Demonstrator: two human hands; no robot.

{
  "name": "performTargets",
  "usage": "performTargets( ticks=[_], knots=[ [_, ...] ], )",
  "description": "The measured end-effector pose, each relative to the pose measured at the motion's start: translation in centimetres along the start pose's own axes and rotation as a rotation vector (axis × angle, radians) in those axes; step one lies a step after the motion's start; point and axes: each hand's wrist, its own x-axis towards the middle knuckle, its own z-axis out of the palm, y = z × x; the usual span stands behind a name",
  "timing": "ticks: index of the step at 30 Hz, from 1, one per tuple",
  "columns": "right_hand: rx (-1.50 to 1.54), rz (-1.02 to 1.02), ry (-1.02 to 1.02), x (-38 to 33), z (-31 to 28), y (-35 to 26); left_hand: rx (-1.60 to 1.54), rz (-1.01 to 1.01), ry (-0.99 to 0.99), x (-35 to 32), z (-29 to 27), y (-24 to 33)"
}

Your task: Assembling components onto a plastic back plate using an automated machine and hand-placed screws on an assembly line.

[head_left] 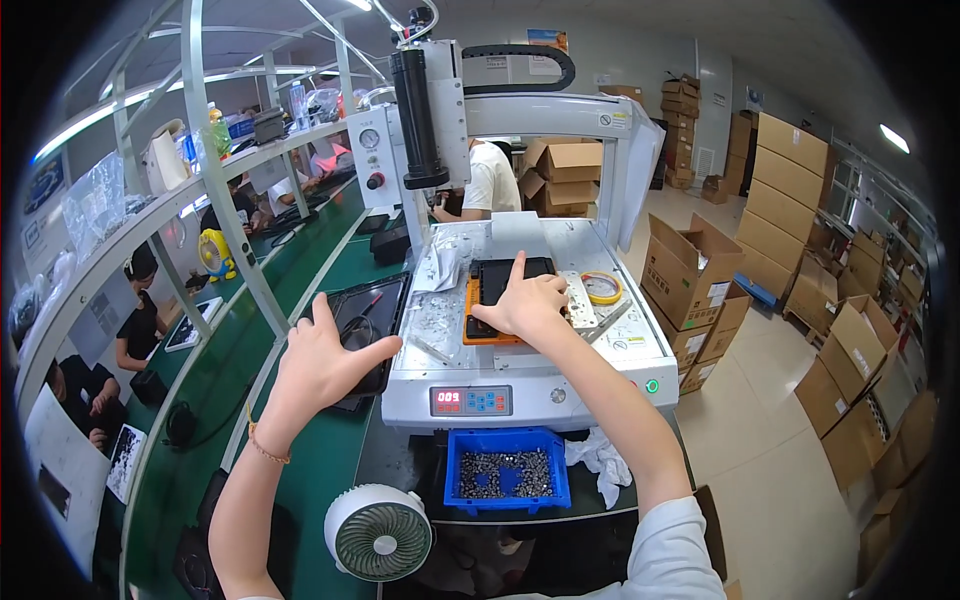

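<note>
A flat black rectangular piece [495, 272] lies in a bright orange rectangular fixture [471, 300] on the speckled white platform [445, 312] of a benchtop machine. The right hand [528, 302] reaches over it from five o'clock, forefinger extended across the black surface and thumb at the fixture's left side; whether it grips or only presses, I cannot tell.

At three o'clock sits a yellow ring of tape [605, 299]. Toward eight o'clock is a shallow black tray [388, 325] with a slim red-and-black tool inside; the left hand [335, 355] is spread over its near end, grasping nothing visible, contact unclear. At eleven o'clock hangs a black cylindrical machine head [418, 120], well apart from the piece.

At six o'clock is a blue plastic bin [458, 500] of small metal parts; at seven, a round white fan [380, 545] beside the green tabletop [340, 440].

The step in hand looks like positioning or steadying the piece; the next move seems to call for it sitting squarely, fingers clear of the head.
</note>
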Motion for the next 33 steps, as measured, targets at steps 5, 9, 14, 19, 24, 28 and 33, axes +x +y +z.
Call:
performTargets(
  ticks=[5, 9, 14, 19, 24, 28, 33],
  knots=[
    [0.018, 0.013, -0.027, 0.2, 0.1, -0.3, -0.002, 0.029, -0.033, -1.0, 0.6, -0.4],
    [0.016, 0.049, -0.048, 0.3, 0.6, -1.1, -0.003, 0.081, -0.039, -1.4, 1.7, 0.0],
    [-0.010, 0.069, -0.054, 0.8, 0.8, -1.3, -0.035, 0.170, -0.061, -1.9, 3.1, 0.7],
    [0.097, -0.060, 0.232, 0.8, 1.3, 2.1, -0.071, 0.220, -0.062, -2.9, 3.4, 0.5],
    [0.440, -0.572, 0.724, -5.0, 4.8, 14.1, -0.126, 0.211, -0.079, -4.7, 2.5, -0.9],
    [0.241, -0.558, 0.881, -9.6, 10.1, 21.4, -0.194, 0.253, -0.112, -5.0, 2.9, 0.0],
    [0.300, -0.522, 0.865, -12.1, 13.2, 23.0, -0.219, 0.333, -0.168, -5.5, 3.8, 2.1]
  ],
)
